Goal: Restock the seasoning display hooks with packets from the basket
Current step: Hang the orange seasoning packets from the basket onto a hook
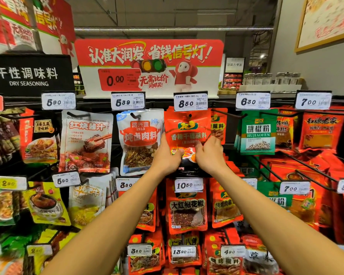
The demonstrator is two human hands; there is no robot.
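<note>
Red and glossy, the seasoning packet (188,133) hung at the top row of the display, its punched hole at the hook (189,116) just under the 8.50 price tag (190,101). Both hands reached up to its lower half. The left hand (167,153) held the packet's left edge, thumb curled across the front and fingers hidden behind it. The right hand (210,153) pinched the packet near its right edge with bent fingers. The packet's yellow lettering read 香辣干碟蘸料.

Just left of it hung a white pouch (139,141) marked 鸿兴源 1913 and 炖卤肉料, beneath a 5.39 tag (128,101). Further left was a pouch (85,141) printed 红烧酱汁. To the right, a green packet (258,133) read 胡椒粉 HUJIAOFEN, under a 6.30 tag (253,100). Below the hands, a 10.50 tag (188,185) sat above a red packet (187,211) labelled 大红袍花椒. A black sign (29,75) at upper left read 干性调味料 DRY SEASONING, and a red banner (149,64) showed 0.00.
</note>
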